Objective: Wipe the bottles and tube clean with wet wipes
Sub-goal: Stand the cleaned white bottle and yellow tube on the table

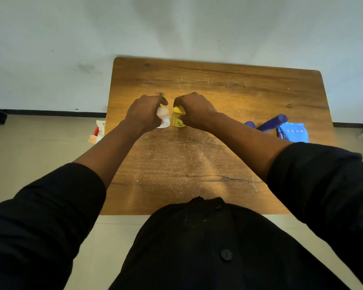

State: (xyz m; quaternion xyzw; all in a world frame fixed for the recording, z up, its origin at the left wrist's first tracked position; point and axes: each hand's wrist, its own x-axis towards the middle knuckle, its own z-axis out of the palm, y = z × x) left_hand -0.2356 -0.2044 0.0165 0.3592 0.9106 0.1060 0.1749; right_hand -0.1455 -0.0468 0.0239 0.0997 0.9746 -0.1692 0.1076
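My left hand (145,113) is closed around a small white and pink bottle (163,118) standing on the wooden table (197,164). Right beside it, my right hand (194,110) grips a small yellow bottle (178,118), fingers over its cap. The two bottles stand a few centimetres apart near the table's middle. To the right lie a dark blue tube (272,123), a blue cap or bottle top (249,124) and a blue wet-wipes pack (293,132). No wipe is visible in either hand.
Fine dust or powder covers the table's middle and front. Crumpled white and red wrappers (98,131) lie on the floor off the table's left edge. A white wall stands just behind the table. My dark-clothed body is at the front edge.
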